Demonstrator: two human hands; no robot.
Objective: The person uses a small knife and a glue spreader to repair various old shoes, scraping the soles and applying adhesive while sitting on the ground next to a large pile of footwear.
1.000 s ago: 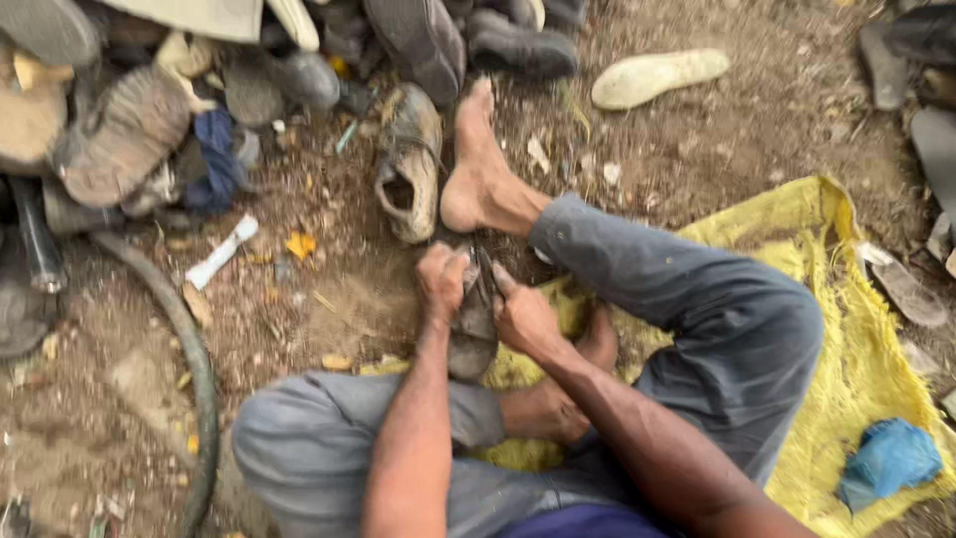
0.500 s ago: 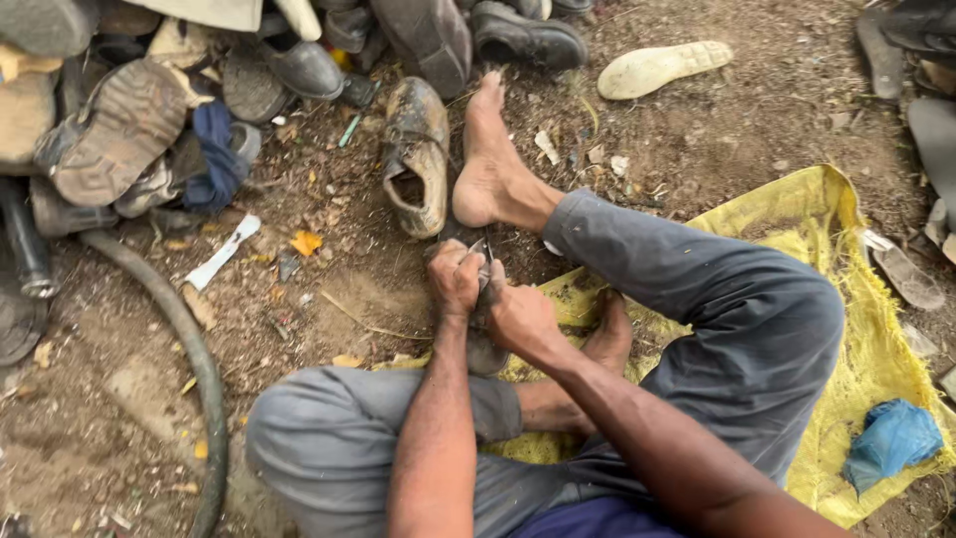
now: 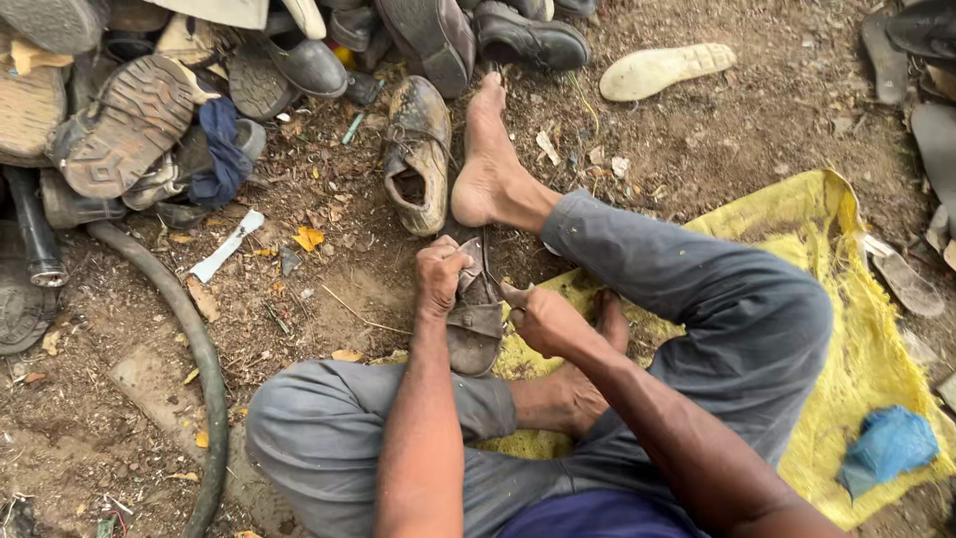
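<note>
Both hands have shifted lower: left hand (image 3: 439,279) grips the worn shoe (image 3: 474,321), right hand (image 3: 543,319) fingers closed on its edge.

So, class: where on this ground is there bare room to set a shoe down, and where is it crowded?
Bare dirt lies between the curved black hose and the left hand, and between the pale foam insole and the yellow sack mat. The heap of worn shoes crowds the top left.
</note>
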